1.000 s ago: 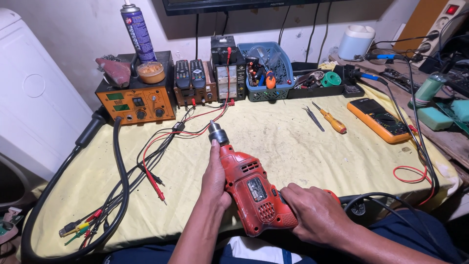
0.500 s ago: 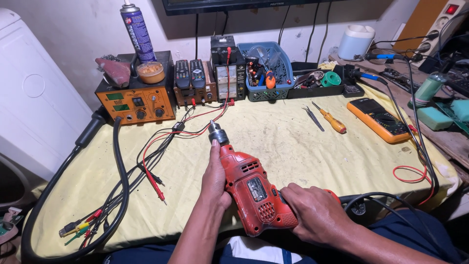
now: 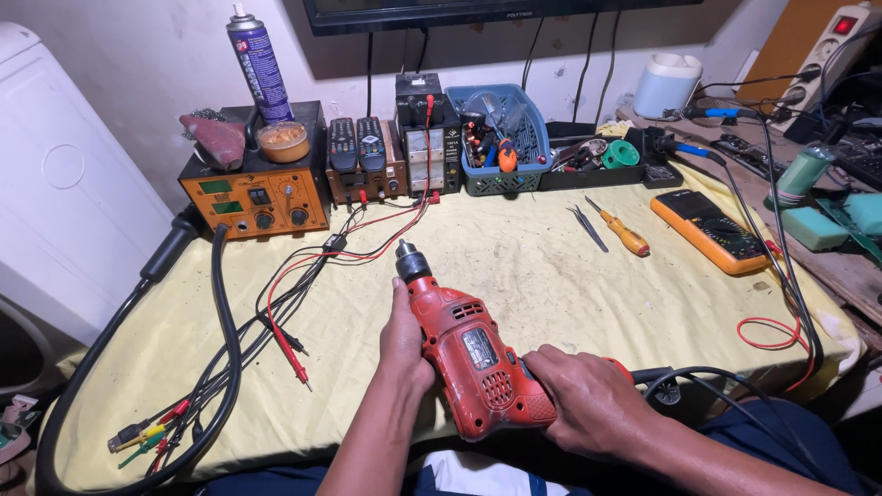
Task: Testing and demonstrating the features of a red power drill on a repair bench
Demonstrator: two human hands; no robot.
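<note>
A red plastic corded power drill with a grey metal chuck [image 3: 464, 354] lies between both hands, just above the yellow cloth-covered surface [image 3: 551, 266]. The left hand [image 3: 404, 335] wraps its front body; the right hand [image 3: 588, 400] grips the rear handle. Beyond the left hand trail red and black test leads [image 3: 303, 303]; further beyond the right lies an orange-handled screwdriver [image 3: 620, 230].

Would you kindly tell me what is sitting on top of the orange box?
On the orange box sit a spray can, a small tub and a reddish lump; its back is hidden.
</note>
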